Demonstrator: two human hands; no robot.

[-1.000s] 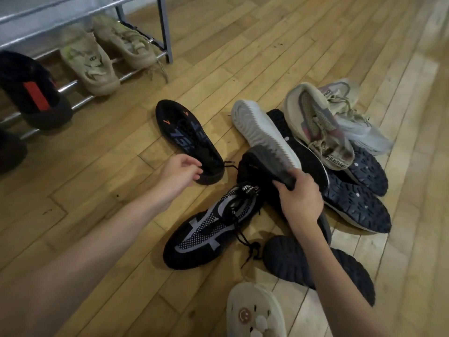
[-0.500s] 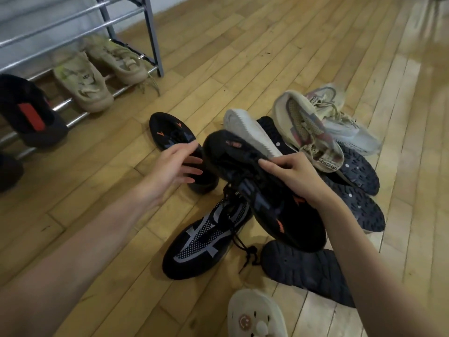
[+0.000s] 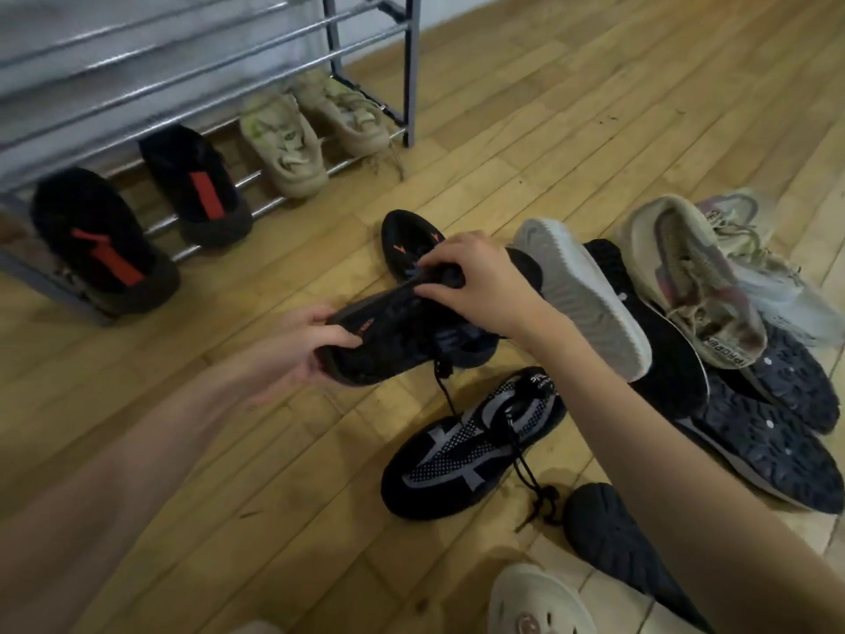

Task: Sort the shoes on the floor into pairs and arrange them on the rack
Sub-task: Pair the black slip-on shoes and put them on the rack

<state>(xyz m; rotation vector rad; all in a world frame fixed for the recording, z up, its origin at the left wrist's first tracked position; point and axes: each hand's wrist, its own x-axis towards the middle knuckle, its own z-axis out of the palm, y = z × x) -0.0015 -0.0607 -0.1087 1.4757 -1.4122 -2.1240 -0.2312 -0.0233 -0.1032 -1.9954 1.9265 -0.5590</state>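
Both hands lift a black sneaker (image 3: 402, 345): left hand (image 3: 311, 345) curled round its toe, right hand (image 3: 475, 276) pinching the heel. Best kept level, then matched with its upturned mate (image 3: 411, 242) at twelve o'clock.

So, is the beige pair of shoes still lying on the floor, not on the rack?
No, both beige shoes sit side by side on the bottom bars of the rack, to the right of the black pair with red stripes.

Wooden plank floor (image 3: 571, 107), pale grey wall (image 3: 68, 20) behind
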